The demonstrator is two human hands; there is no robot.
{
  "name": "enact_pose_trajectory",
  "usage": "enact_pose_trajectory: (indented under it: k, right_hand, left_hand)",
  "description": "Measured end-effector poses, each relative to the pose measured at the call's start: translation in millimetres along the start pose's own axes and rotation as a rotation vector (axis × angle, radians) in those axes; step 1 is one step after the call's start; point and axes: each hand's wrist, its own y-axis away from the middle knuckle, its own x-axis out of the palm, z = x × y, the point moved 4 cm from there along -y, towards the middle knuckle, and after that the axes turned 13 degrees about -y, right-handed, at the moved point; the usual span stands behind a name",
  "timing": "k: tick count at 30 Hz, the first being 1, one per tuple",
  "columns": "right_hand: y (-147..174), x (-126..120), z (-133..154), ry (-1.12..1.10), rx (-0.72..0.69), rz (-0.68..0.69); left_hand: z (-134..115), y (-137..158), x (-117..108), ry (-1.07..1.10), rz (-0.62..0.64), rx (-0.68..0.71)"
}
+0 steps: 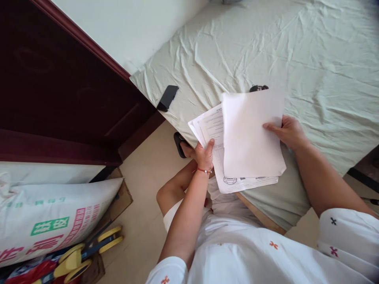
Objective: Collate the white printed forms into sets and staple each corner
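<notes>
The left hand (205, 156) is closed on the printed sheets (213, 124), thumb on top, while the right hand (291, 132) pinches the blank-faced paper (251, 134) at its edge (its fingers underneath are hidden). All the papers are in front of the person, over the near edge of the pale green cloth (325, 79). Judging by the lie, they are gathered but not squared: the blank one overlaps the print askew, so lining them up or sorting seems unfinished.

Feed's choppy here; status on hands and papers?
Left hand gripping printed sheets. Right hand holding blank-faced paper. Blank-faced paper partly covers printed sheets.
</notes>
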Motion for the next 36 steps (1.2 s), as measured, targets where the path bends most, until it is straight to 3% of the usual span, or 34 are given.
enact_pose_trajectory:
  k: [4, 9, 14, 19, 25, 36]
  right_hand:
    - [0.3, 0.4, 0.5, 0.132, 0.005, 0.067]
    - [4.3, 4.0, -1.4, 0.042, 0.162, 0.142]
    - [6.4, 6.9, 11.2, 0.204, -0.003, 0.146]
    - [5.2, 1.7, 8.4, 0.194, -0.022, 0.102]
    - [0.2, -6.6, 2.5, -0.06, -0.145, -0.056]
    - [-7.3, -12.9, 11.2, -0.733, -0.143, -0.253]
  left_hand:
    - [1.4, 0.1, -0.3, -0.004, -0.01, 0.023]
    - [-1.3, 1.4, 1.4, 0.005, 0.012, 0.021]
    - [-4.4, 1.2, 1.8, 0.059, 0.033, -0.001]
    - [-5.9, 0.9, 0.5, 0.116, -0.001, -0.059]
    - [-7.4, 1.1, 0.4, 0.136, -0.022, -0.067]
    - [-4.2, 1.7, 2.6, 0.165, 0.087, -0.067]
